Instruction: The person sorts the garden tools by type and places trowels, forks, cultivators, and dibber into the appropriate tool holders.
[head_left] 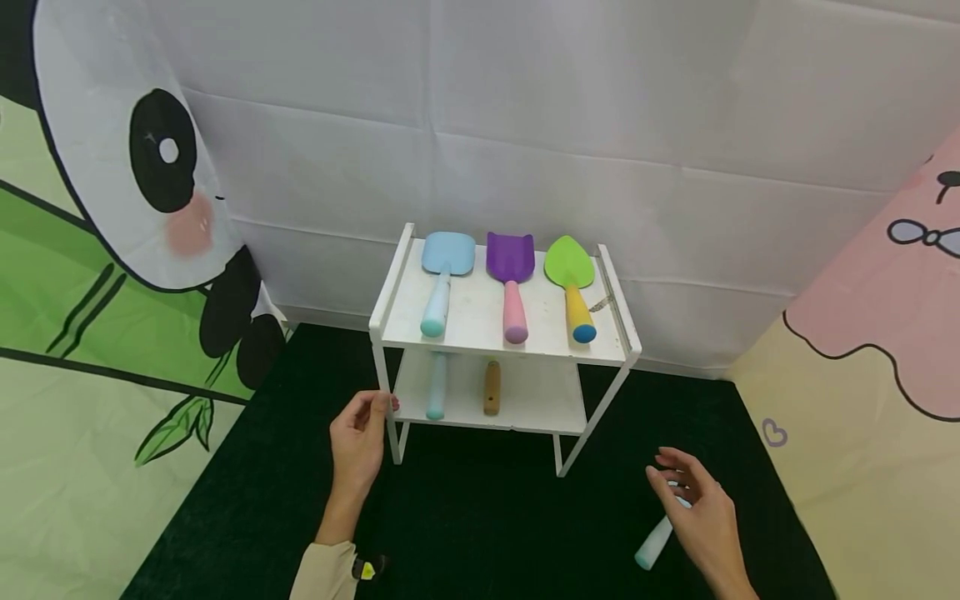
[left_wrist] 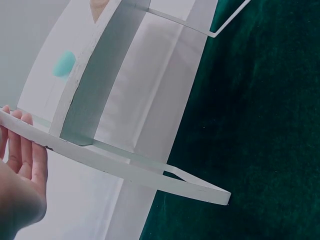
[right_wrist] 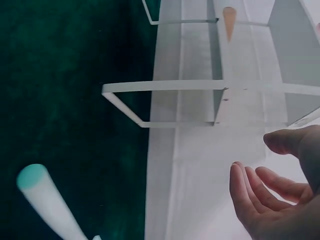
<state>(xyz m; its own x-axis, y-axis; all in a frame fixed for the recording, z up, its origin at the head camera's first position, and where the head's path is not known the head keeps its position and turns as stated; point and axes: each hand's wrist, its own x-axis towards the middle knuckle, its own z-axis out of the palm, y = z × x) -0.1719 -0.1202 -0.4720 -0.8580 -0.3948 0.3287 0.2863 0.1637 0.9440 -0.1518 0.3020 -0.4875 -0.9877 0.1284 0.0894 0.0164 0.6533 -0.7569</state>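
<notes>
My left hand [head_left: 358, 442] grips the left front leg of a small white two-tier rack [head_left: 468, 335]; in the left wrist view its fingertips [left_wrist: 27, 119] show past the white bar. On the upper shelf lie a light-blue toy shovel [head_left: 448, 254], a purple shovel [head_left: 511, 258] with a pink handle, and a green trowel [head_left: 570, 263] with a yellow handle. My right hand [head_left: 701, 508] hovers at the right, fingers loosely bent, holding nothing. Beneath it, a pale handle [head_left: 655, 543] with a teal end [right_wrist: 32, 176] lies on the floor, its far part hidden by the hand.
The lower shelf [head_left: 536, 408] carries a pale blue handle [head_left: 437, 387] and a brown wooden handle [head_left: 492, 390], their upper parts hidden by the upper shelf. Dark green carpet [head_left: 480, 517] covers the floor. A white sheet [head_left: 562, 108] hangs behind, with cartoon-printed panels [head_left: 862, 400] at both sides.
</notes>
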